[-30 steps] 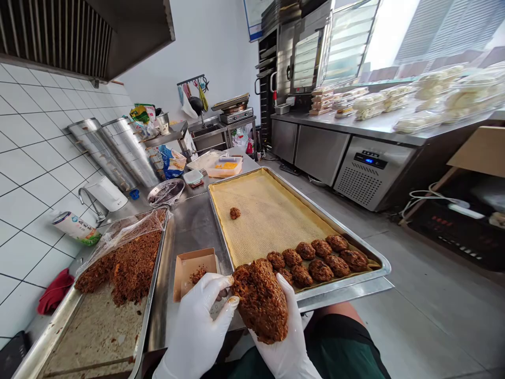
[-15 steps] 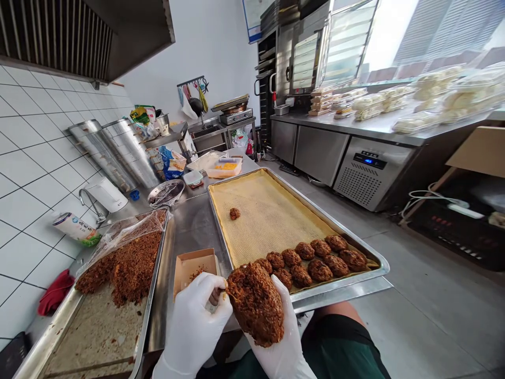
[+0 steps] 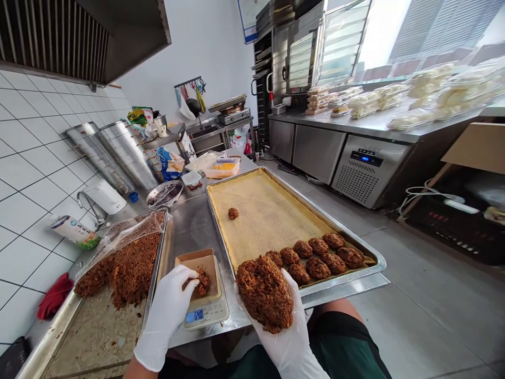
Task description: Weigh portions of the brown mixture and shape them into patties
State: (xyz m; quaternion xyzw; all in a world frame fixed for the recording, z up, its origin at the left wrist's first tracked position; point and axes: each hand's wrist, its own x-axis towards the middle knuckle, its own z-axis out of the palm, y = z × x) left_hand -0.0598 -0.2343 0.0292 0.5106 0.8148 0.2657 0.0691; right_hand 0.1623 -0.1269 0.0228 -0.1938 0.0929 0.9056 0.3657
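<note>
Now the gloved left hand (image 3: 168, 310) has come away from the large mass and moved down to the scale. On the far left, a red cloth (image 3: 55, 296) lies by a steel tray (image 3: 51, 337) holding a heap of shredded brown mixture (image 3: 126, 273), partly covered by a plastic sheet (image 3: 130, 229). On the steel counter (image 3: 193, 221), a digital scale (image 3: 205, 314) shows a lit blue reading under an open kraft paper box (image 3: 197, 259). The left fingers (image 3: 189, 273) are closed on a small brown clump (image 3: 203, 281) inside that box, pinching it against the bottom. To the right, the gloved right hand (image 3: 290, 342) cradles a large brown mass (image 3: 264, 295) just above the edge of a steel sheet pan (image 3: 300, 205), its fingers (image 3: 290, 287) curled up around the side. On the pan's yellow mesh mat (image 3: 268, 221), rows of round brown patties (image 3: 315, 258) sit near the lower rim, with one small lump (image 3: 233, 213) apart from them.
</note>
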